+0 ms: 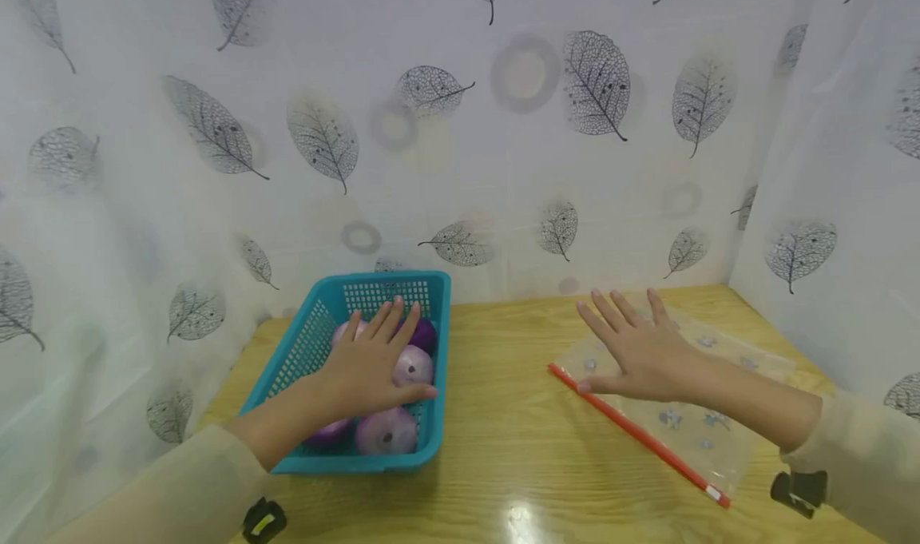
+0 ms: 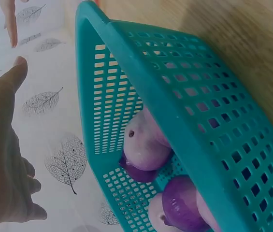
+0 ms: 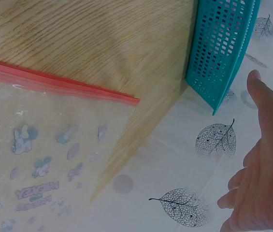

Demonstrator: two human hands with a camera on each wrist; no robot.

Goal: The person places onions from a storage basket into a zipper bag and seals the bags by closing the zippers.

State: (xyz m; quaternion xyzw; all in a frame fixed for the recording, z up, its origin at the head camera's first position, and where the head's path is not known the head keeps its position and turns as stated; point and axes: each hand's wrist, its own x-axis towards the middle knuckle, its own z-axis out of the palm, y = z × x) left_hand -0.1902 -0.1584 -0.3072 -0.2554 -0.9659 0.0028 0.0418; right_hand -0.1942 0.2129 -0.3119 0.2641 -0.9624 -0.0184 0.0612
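Note:
My left hand is held over a teal plastic basket, fingers spread and straight, thumb pointing right. Inside the basket lie several round purple-and-white vegetables or fruits, some with a small dark spot; the left wrist view shows a darker purple one among them. On the right, my other hand hovers with its fingers fanned out above a clear zip bag printed with small cartoon figures. A red slider strip closes off the bag's near left edge. Both hands hold nothing.
Basket and bag stand apart on a light wood-grain table. White sheeting with a leaf print hangs behind the table and along both sides. A black wrist device sits at the left sleeve, and another at the right.

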